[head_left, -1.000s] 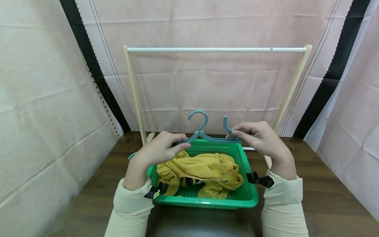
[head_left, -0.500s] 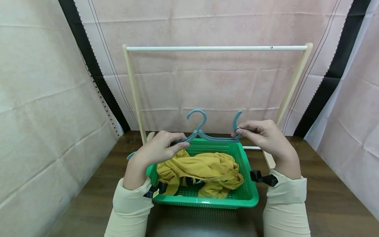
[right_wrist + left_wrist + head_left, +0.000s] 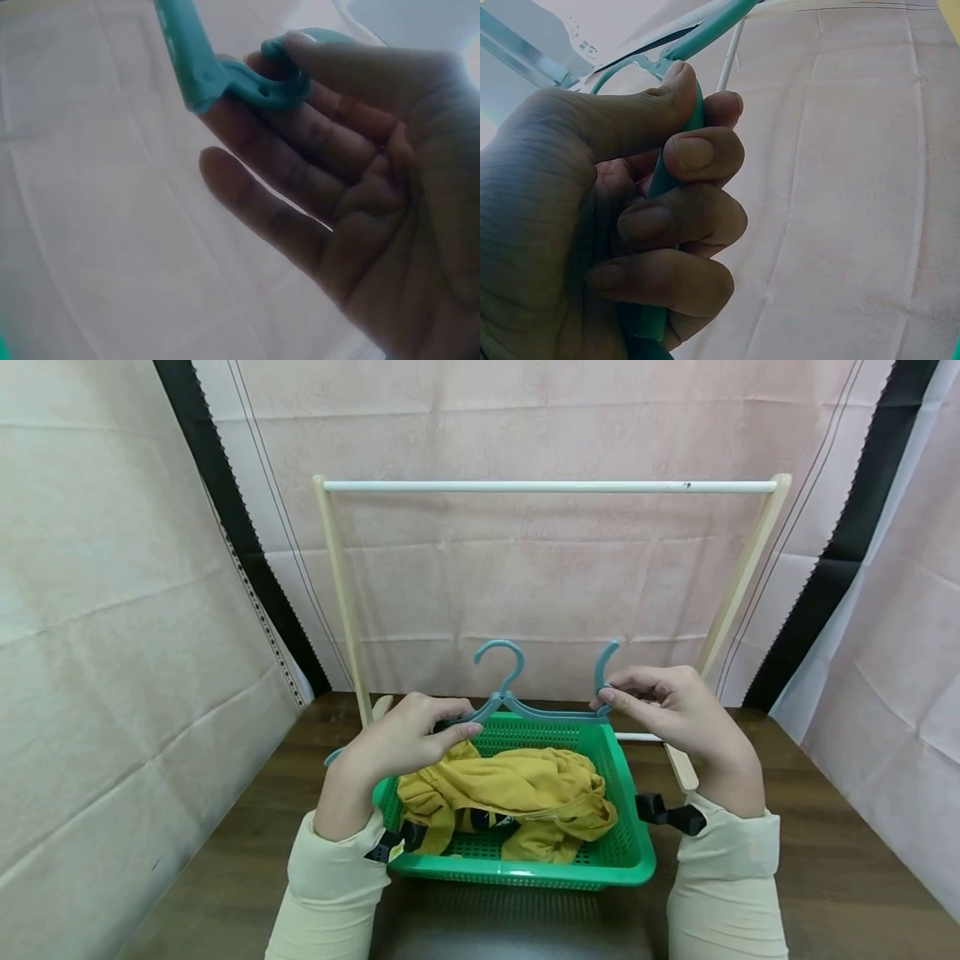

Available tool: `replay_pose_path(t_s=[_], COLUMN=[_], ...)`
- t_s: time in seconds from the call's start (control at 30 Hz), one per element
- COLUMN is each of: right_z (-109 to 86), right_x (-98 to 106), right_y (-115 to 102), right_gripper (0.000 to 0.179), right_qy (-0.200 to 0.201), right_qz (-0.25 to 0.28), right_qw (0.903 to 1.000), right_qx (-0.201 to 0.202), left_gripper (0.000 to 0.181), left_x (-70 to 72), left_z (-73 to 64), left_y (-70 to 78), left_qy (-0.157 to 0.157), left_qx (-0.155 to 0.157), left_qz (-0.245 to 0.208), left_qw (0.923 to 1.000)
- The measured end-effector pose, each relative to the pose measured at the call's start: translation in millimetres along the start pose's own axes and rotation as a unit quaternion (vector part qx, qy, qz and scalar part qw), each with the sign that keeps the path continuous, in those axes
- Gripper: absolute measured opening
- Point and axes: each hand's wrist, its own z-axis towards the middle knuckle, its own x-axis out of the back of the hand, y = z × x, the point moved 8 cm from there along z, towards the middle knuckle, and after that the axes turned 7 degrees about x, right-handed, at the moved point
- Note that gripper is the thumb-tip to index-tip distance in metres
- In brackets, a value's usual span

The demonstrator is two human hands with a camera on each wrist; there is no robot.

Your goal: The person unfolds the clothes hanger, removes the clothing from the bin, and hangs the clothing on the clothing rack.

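A person holds a light blue plastic clothes hanger [image 3: 555, 716] up over the far rim of a green plastic basket [image 3: 517, 872] full of little holes. The left hand [image 3: 416, 733] has one arm of the hanger, with its fingers bent snugly around it and its thumb on top. The right hand [image 3: 675, 708] pinches a curvy blue end piece [image 3: 602, 668] at the other end of the hanger between thumb and finger, and its lower fingers are spread out more. The hanger's round hook points up, between the two hands.

The basket sits in the middle of a brown wooden desk [image 3: 817, 835]. A crumpled yellow cloth [image 3: 525, 772] with some black on it lies inside. Behind the basket, toward the back edge of the desk, stands a rack [image 3: 551, 487] with a white top bar and cream legs.
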Motion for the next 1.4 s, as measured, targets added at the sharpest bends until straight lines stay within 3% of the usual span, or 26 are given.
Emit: replay_pose_path(t_s=[0.3, 0.5, 0.63, 0.93, 1.1, 1.4], right_z=[-2.3, -4.4, -3.2, 4.9, 2.0, -3.6], right_x=[-3, -1, 0, -12, -12, 2], right_y=[4, 6, 5, 3, 5, 10], right_gripper=[0.015, 0.017, 0.018, 0.018, 0.017, 0.012], right_qy=[-0.010, 0.003, 0.017, -0.003, -0.003, 0.023], right_qz=[0.035, 0.006, -0.011, 0.019, 0.031, -0.004], right_qw=[0.9983, 0.9977, 0.9980, 0.9997, 0.9990, 0.9984], right_qx=[-0.046, -0.067, -0.060, -0.017, -0.033, -0.052], left_gripper=[0.017, 0.020, 0.021, 0.019, 0.021, 0.022], left_x=[-1.0, -2.2, -3.1, -10.6, -9.8, -2.6], left_z=[0.2, -0.1, 0.5, 2.7, 2.2, -0.6], left_y=[-0.3, -1.2, -0.5, 3.7, 3.2, 3.4], left_qy=[-0.004, -0.005, -0.007, -0.034, -0.030, -0.006], left_qx=[0.001, 0.000, 0.001, -0.003, -0.003, -0.004], left_qz=[-0.005, -0.006, -0.006, -0.003, -0.003, 0.000], left_qw=[1.0000, 1.0000, 1.0000, 0.9994, 0.9995, 1.0000])
